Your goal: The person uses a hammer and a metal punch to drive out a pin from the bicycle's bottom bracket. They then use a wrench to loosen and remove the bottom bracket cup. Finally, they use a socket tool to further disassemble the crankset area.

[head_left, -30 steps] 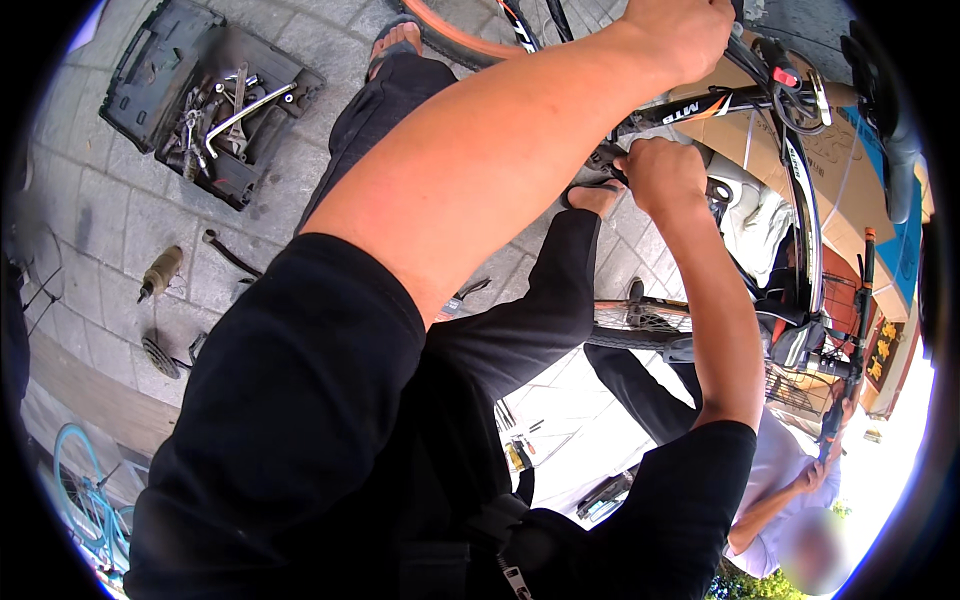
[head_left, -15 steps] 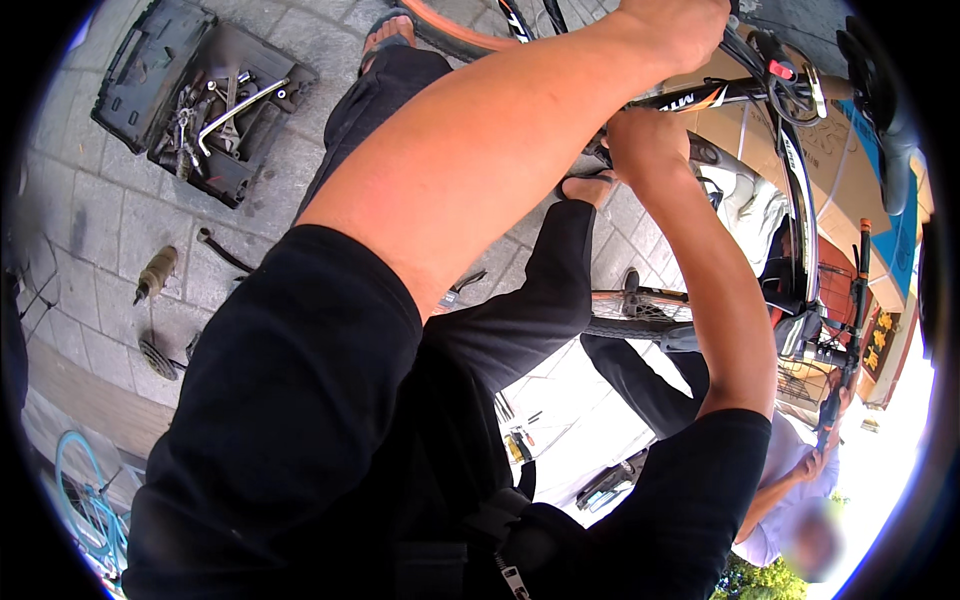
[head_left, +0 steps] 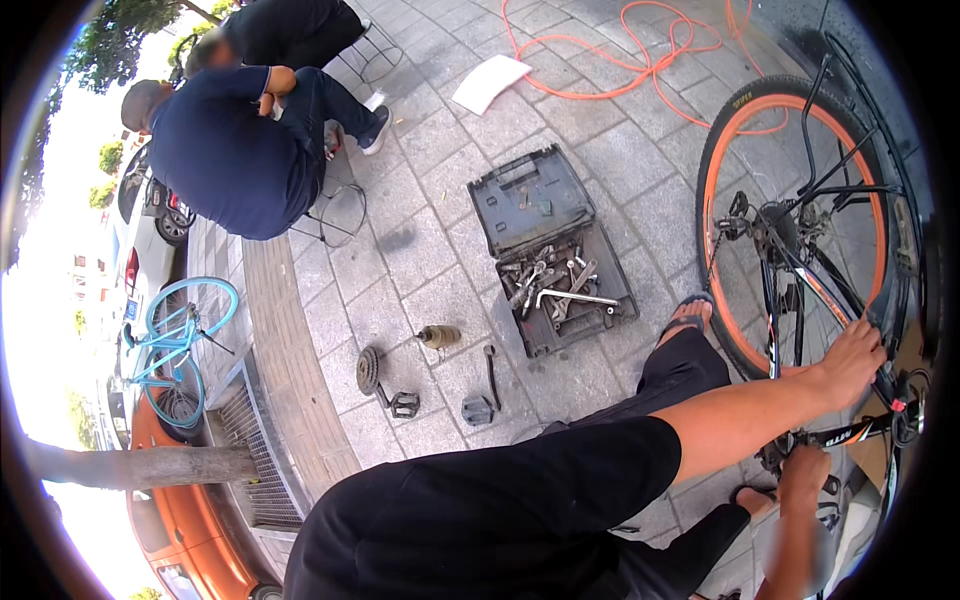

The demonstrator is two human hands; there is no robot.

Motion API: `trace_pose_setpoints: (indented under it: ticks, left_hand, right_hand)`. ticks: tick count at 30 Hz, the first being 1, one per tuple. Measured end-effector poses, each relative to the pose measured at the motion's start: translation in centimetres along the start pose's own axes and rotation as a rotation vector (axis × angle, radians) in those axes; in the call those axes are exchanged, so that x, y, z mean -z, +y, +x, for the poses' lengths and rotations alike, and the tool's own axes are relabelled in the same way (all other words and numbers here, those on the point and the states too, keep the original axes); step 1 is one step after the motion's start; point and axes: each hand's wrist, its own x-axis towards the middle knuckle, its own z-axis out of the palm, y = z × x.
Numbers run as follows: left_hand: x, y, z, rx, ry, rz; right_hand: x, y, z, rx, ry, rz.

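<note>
A black bicycle with orange rims stands at the right. My left hand reaches across to its frame, the fingers curled over a tube near the seat. Below it, my right hand is closed beside the crank area; what sits inside its fingers is hidden. A black frame tube with white and orange markings runs between the two hands. To the left of the bicycle lies an opened black toolbox with wrenches and a long metal bar in it.
On the paving lie a chainring with crank, a loose pedal, a crank arm and a brownish bottle. An orange hose loops behind. Two people sit on stools at upper left. A turquoise bicycle stands farther left.
The view has swung left, bringing the toolbox to the middle and the seated people into sight. My left hand's fingers now lie over the frame; my right hand stays closed by the crank area.
</note>
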Motion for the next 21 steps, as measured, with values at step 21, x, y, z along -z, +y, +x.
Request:
trace_pose_setpoints:
  ticks: [21]
  left_hand:
    - [5.5,1.0,-0.2,0.009,-0.097,-0.073]
  right_hand:
    - [-24.4,-8.0,-5.8,-0.368,0.582,0.757]
